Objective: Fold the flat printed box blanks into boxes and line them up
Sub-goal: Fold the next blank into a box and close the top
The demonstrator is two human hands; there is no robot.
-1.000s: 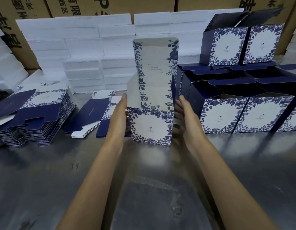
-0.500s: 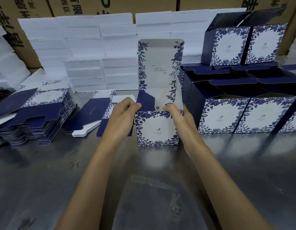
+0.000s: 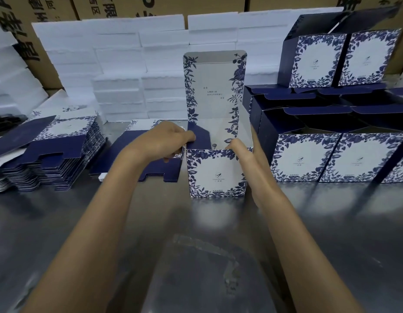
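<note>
Dull grey metal tabletop (image 3: 60, 233) stretches bare and scuffed toward six o'clock, the widest open room around the arms. At centre stands the half-folded blue-and-white floral cardboard box (image 3: 216, 175), its tall printed lid panel upright and its top open. Left hand (image 3: 160, 141) pinches the navy side flap (image 3: 199, 137) at the box's nine o'clock edge, folding it inward; right hand (image 3: 245, 152) lies along the three o'clock wall, one finger hooked over the front rim. Close at three o'clock, nearly touching the right wrist, sit the finished floral boxes in stacked rows (image 3: 331, 157). At nine o'clock lie flat navy-and-floral blanks in piles (image 3: 49, 159). White foam blocks (image 3: 119, 64) wall off twelve o'clock, brown cartons behind.
</note>
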